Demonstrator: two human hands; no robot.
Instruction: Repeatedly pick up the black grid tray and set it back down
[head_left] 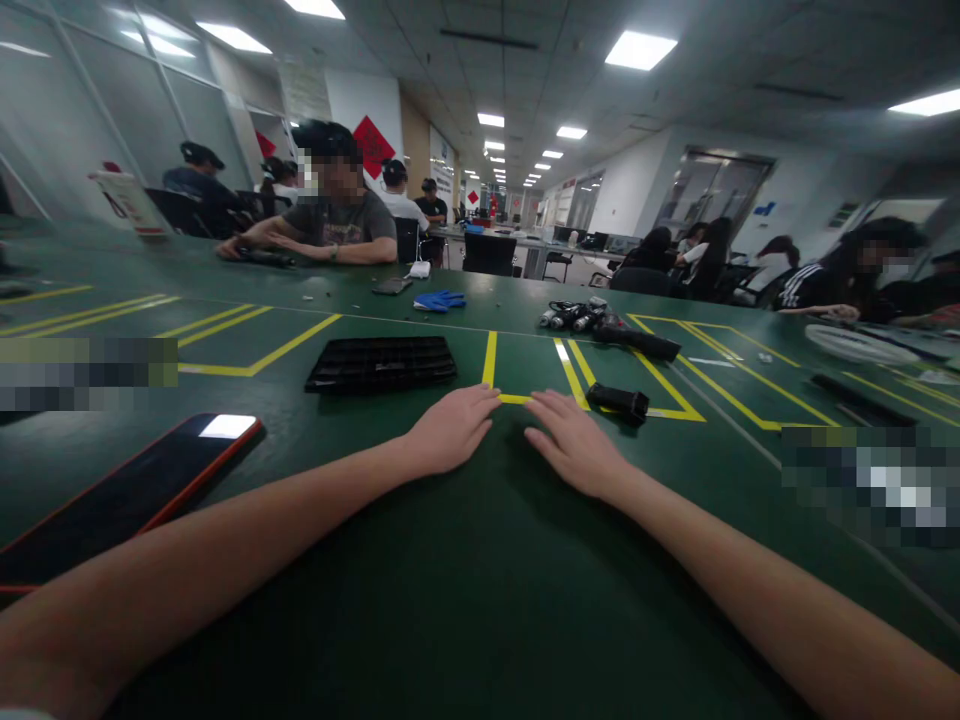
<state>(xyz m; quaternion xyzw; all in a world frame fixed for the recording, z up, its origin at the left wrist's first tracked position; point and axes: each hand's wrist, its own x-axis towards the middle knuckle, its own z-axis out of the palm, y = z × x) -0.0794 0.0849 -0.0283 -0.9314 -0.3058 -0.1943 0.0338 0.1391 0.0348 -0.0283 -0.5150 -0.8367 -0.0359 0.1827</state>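
My left hand [452,428] rests palm down on the green table [480,600], fingers stretched out and holding nothing. Just beyond it lies a flat, black, ridged bundle [381,364], apart from the fingers. Opposite, my right hand [576,443] is also palm down with its fingers extended and nothing in it. A short black tube-like piece [618,402] lies close beyond that hand. Farther back is a longer black piece [637,340] beside a pile of silver-and-black cylindrical parts [574,314]. What these black pieces are, I cannot make out.
A phone with an orange edge [150,490] lies beside my left forearm. Yellow tape lines [296,345] mark the table. A blue glove [439,301] lies toward the back. Across the table sits a person [337,215] handling a dark object. A white bottle [129,200] stands far left.
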